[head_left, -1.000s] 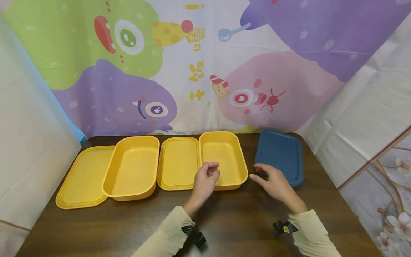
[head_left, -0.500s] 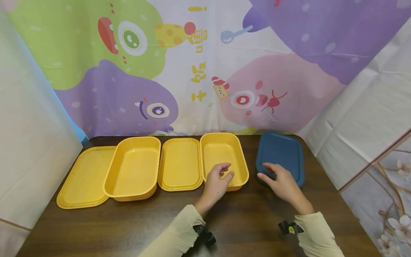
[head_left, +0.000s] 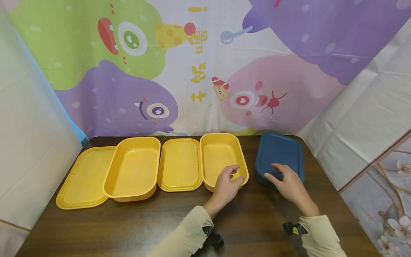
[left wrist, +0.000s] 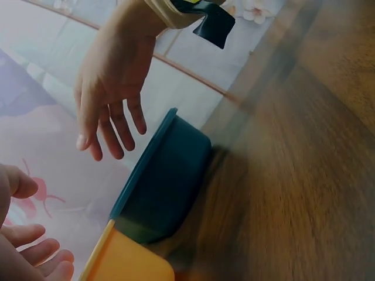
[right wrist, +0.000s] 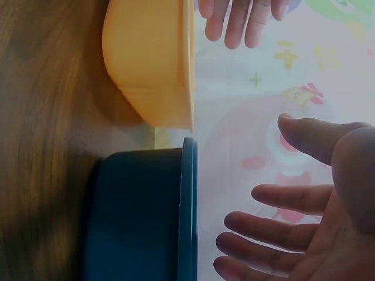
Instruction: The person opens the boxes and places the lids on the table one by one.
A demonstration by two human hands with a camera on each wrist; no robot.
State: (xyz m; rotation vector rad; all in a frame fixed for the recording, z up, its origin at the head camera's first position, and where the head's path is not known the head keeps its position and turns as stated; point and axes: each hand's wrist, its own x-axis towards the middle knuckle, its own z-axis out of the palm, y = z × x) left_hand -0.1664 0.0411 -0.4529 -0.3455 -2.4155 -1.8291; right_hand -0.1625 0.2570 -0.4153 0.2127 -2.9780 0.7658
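Observation:
A blue lidded box [head_left: 278, 153] stands on the table at the right. My right hand [head_left: 291, 185] hovers over its near part, fingers spread and holding nothing; in the right wrist view this hand [right wrist: 304, 216] is apart from the blue lid's edge [right wrist: 187, 205]. Left of the box is a smaller yellow box [head_left: 219, 153], uncovered and with nothing in it. Above its near right corner hangs my left hand [head_left: 226, 188], fingers loosely bent around air. The left wrist view has the blue box [left wrist: 167, 175] side-on, its lid seated along the rim.
A small yellow lid [head_left: 180, 165] lies flat beside the smaller yellow box. Farther left, a larger open yellow box [head_left: 133, 171] stands against a larger yellow lid [head_left: 84, 178]. A printed cloth [head_left: 192, 117] hangs behind the dark wooden table [head_left: 135, 225].
Both hands have shifted to the right, the left across the smaller yellow box and the right farther over the blue one. The boxes and lids keep their places.

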